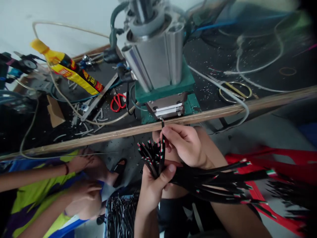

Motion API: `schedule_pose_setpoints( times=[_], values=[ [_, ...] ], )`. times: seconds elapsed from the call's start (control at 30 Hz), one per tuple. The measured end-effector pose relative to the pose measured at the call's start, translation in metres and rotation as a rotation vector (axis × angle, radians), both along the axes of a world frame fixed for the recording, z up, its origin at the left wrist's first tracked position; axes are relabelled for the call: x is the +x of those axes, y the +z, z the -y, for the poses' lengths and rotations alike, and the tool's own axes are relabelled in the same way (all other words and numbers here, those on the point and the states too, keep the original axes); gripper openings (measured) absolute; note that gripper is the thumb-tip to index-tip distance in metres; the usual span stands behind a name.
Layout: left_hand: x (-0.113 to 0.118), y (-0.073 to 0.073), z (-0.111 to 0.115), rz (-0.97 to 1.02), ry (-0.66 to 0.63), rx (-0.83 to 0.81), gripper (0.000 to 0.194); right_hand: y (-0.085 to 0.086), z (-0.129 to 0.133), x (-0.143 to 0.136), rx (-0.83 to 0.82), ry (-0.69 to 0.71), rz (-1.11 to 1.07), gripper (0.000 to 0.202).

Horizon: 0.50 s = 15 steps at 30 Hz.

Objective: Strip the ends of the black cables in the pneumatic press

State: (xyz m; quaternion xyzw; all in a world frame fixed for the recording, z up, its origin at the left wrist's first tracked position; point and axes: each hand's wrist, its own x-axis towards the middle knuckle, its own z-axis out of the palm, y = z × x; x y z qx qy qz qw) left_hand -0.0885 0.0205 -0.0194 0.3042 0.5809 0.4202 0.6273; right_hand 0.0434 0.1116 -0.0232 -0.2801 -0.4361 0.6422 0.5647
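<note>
The right hand (185, 143) is pinching one black cable (162, 127) upright, its tip just under the press (168, 109) at the surface's near edge. The left hand (153, 185), lower, is gripping the cable bundle (198, 180), which is trailing rightward.

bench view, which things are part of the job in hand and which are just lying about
In use:
left hand gripping cable bundle
right hand holding one cable at the press

Lying about:
yellow bottle
red scissors
rings
white hose
wire scraps
</note>
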Motion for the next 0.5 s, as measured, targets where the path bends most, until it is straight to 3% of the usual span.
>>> schedule_pose_setpoints(
  times=[0.23,0.5],
  values=[
    [0.005,-0.007,-0.013,0.130,-0.009,0.062,0.044,0.007,-0.012,0.000,0.012,-0.161,0.218,0.042],
    [0.006,-0.001,-0.019,0.186,0.019,0.061,0.037,0.011,-0.016,-0.002,0.000,-0.177,0.222,0.047]
  ],
)
